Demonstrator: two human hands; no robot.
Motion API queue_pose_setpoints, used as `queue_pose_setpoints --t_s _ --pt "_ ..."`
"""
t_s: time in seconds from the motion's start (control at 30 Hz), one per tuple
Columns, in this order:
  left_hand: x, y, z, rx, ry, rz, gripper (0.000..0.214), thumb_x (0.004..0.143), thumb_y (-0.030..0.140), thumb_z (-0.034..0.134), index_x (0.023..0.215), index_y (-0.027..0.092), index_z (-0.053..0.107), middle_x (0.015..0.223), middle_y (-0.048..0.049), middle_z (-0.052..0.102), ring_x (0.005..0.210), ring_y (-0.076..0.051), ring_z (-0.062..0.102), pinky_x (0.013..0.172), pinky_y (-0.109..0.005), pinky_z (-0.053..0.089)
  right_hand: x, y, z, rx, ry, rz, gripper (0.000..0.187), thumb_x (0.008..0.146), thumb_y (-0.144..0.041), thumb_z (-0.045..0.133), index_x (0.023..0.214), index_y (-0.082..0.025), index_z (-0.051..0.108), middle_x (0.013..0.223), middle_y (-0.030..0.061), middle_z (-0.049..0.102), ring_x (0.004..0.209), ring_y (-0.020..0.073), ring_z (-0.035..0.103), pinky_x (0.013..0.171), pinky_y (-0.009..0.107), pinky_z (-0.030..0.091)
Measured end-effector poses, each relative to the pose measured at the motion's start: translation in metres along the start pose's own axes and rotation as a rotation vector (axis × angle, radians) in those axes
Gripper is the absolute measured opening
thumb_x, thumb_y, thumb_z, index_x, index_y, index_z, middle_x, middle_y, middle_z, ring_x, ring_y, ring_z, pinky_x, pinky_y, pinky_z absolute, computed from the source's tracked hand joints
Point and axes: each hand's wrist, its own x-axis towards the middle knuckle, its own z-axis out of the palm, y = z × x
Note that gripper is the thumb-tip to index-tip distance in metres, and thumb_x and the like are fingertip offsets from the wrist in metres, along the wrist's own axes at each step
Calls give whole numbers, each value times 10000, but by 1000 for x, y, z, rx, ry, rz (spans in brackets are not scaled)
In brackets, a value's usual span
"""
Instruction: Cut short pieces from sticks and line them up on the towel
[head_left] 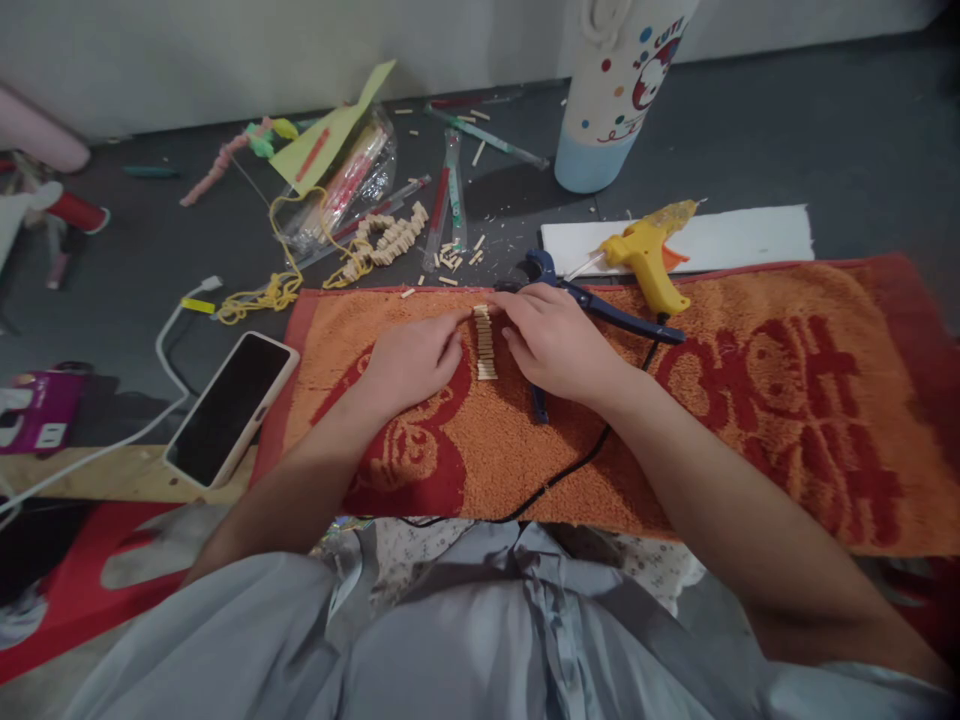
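A short column of small wooden stick pieces [485,342] lies on an orange and red towel [750,420]. My left hand [412,362] rests on the towel at the column's left side, fingers curled against it. My right hand [551,340] presses in from the right side, fingers bent toward the pieces. Both hands flank the row and touch it. Blue-handled cutters [600,305] lie partly under my right hand.
A yellow glue gun [646,258] rests on a white board [720,240], its black cord crossing the towel. A phone [229,408] lies left. A chain of stick pieces [386,238], yellow string, pens and a decorated bottle [619,90] sit behind.
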Motion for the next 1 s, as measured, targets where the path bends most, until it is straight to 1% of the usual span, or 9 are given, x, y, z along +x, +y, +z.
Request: queue_pose_setpoints --t_s 0.23,0.4,0.73,0.87,1.0 --pt "0 0 0 -8 3 4 443 896 311 323 1295 190 473 1135 -76 650 932 -200 624 809 -328 473 0 0 0 -9 5 2 400 864 -143 356 1226 -57 504 1022 156 644 977 281 516 826 402 396" --pt "-1 1 -1 -13 5 -4 442 890 308 334 1293 195 475 1094 -74 663 886 -192 630 783 -320 477 0 -1 0 -5 10 5 400 870 -144 350 1227 -48 503 1023 164 643 979 283 514 828 406 396" --pt "-1 0 0 -22 3 14 442 896 309 325 1301 202 464 1158 -71 642 963 -196 619 831 -328 473 0 0 0 -2 9 5 400 865 -146 334 1218 -61 500 1015 162 642 973 286 507 821 414 384" --pt "-1 -1 0 -20 -3 10 445 894 307 327 1307 207 459 1164 -68 640 963 -195 619 829 -327 474 0 0 0 -15 12 2 404 865 -154 335 1217 -55 506 1016 154 642 963 278 511 819 392 379" --pt "-1 0 -1 -3 0 12 442 895 314 324 1301 212 463 1141 -61 649 929 -187 624 805 -313 476 0 -1 0 -3 7 8 404 868 -150 337 1218 -41 507 1022 169 640 972 280 509 822 397 377"
